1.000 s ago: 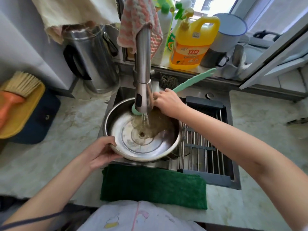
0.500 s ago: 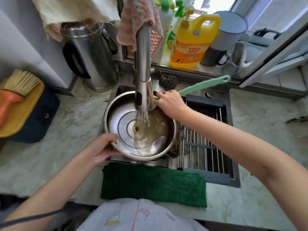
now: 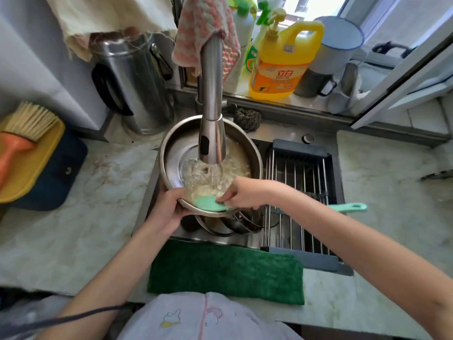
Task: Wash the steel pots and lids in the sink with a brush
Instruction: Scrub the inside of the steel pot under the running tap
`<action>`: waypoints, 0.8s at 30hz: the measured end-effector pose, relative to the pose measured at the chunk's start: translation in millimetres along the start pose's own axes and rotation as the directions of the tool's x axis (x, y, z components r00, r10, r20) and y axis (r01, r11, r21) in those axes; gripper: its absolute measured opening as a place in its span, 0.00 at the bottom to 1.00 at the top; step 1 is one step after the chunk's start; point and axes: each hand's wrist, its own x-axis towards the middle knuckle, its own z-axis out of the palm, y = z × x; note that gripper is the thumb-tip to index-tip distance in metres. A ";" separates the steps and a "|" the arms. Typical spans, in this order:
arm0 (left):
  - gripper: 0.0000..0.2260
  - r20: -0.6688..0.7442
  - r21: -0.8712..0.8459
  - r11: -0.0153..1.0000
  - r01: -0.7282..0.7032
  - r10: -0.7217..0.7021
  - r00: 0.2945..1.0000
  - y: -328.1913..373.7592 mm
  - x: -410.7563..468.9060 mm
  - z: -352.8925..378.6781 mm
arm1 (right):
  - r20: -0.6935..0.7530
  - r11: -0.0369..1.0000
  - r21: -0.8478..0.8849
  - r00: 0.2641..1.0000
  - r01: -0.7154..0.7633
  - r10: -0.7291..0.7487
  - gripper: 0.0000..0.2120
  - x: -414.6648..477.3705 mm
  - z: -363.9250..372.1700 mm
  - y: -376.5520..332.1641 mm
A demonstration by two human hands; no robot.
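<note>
A steel lid [image 3: 180, 153] lies upside down and tilted over the sink, with murky water pooled in it. Water runs into it from the steel tap [image 3: 212, 133]. My left hand [image 3: 166, 209] grips the lid's near rim from the left. My right hand [image 3: 247, 193] holds the mint-green brush [image 3: 208, 202] close to its head, which presses on the lid's near rim. The brush handle sticks out behind my forearm to the right. Under the lid, more dark pots [image 3: 232, 223] sit in the sink, mostly hidden.
A wire drain rack [image 3: 301, 192] fills the sink's right half. A green cloth [image 3: 225, 273] lies on the counter's front edge. A tall steel kettle [image 3: 132, 82] stands back left. A yellow detergent bottle [image 3: 282, 62] and mugs line the window sill. An orange-handled brush [image 3: 27, 128] lies far left.
My right hand swung the brush from the lid's far side, behind the tap, round to its near rim. The lid tilted more toward me and my left hand shifted right along its edge.
</note>
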 end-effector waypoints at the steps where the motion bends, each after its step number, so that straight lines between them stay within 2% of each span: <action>1: 0.21 0.003 -0.001 1.000 0.001 -0.001 1.000 -0.8 0.0 1.3 | -0.010 0.998 0.063 1.000 0.014 -0.013 0.16 -0.4 2.8 -3.2; 3: 0.33 -0.013 0.001 1.000 0.006 -0.006 1.000 0.0 2.0 0.1 | -0.029 0.996 0.085 1.000 0.010 -0.008 0.15 1.9 3.6 -0.8; 5: 0.32 -0.031 -0.011 0.999 -0.031 0.031 0.999 3.4 4.0 -3.7 | -0.105 0.995 -0.081 0.993 -0.061 0.053 0.14 4.6 -0.6 9.1; 6: 0.31 -0.027 -0.005 0.999 -0.049 0.049 0.998 4.2 3.8 -5.4 | -0.196 0.968 -0.205 0.975 -0.143 0.103 0.14 6.7 -5.4 15.0; 8: 0.34 0.018 0.041 0.997 -0.071 0.071 0.997 6.1 -1.1 -3.3 | -0.410 0.853 -0.389 0.894 -0.348 0.178 0.13 6.8 -17.3 23.4; 10: 0.34 0.052 0.080 0.994 -0.070 0.066 0.996 3.2 -4.6 -0.6 | -0.561 0.776 -0.451 0.816 -0.441 0.138 0.14 6.4 -27.1 28.3; 12: 0.27 0.038 0.056 0.997 -0.046 0.044 0.998 2.1 -5.1 0.4 | -0.667 0.803 -0.433 0.745 -0.410 0.021 0.18 4.5 -29.9 37.0; 13: 0.25 0.026 0.034 0.999 -0.028 0.027 0.999 2.7 -4.0 -0.5 | -0.728 0.847 -0.378 0.685 -0.375 -0.022 0.20 0.7 -28.5 42.7; 15: 0.27 0.019 0.020 1.000 0.005 -0.006 1.000 5.4 -2.4 -5.6 | -0.834 0.938 -0.180 0.552 -0.297 0.015 0.28 -6.7 -21.7 54.9; 16: 0.31 0.019 0.017 1.000 0.019 -0.019 1.000 6.7 -2.2 -8.0 | -0.842 0.965 -0.048 0.531 -0.258 0.100 0.32 -10.5 -18.4 59.7; 18: 0.33 0.008 0.003 0.999 0.042 -0.042 0.999 7.4 -1.9 -10.9 | -0.755 0.955 0.283 0.592 -0.093 0.282 0.37 -12.8 -9.6 68.1; 19: 0.30 0.009 0.000 0.998 0.062 -0.062 0.998 7.6 -3.0 -10.9 | -0.676 0.890 0.455 0.651 0.001 0.345 0.35 -11.3 -4.1 71.8; 21: 0.18 0.026 -0.003 0.993 0.122 -0.122 0.992 8.1 -7.7 -7.7 | -0.476 0.697 0.714 0.772 0.060 0.422 0.28 -5.5 9.1 79.2; 23: 0.16 0.047 0.002 0.983 0.183 -0.183 0.982 6.9 -12.3 -2.4 | -0.253 0.472 0.881 0.871 0.029 0.420 0.20 1.0 22.5 85.1; 24: 0.16 0.057 0.011 0.979 0.203 -0.204 0.977 5.9 -13.0 -0.7 | -0.187 0.373 0.927 0.899 0.028 0.396 0.13 3.1 26.5 85.7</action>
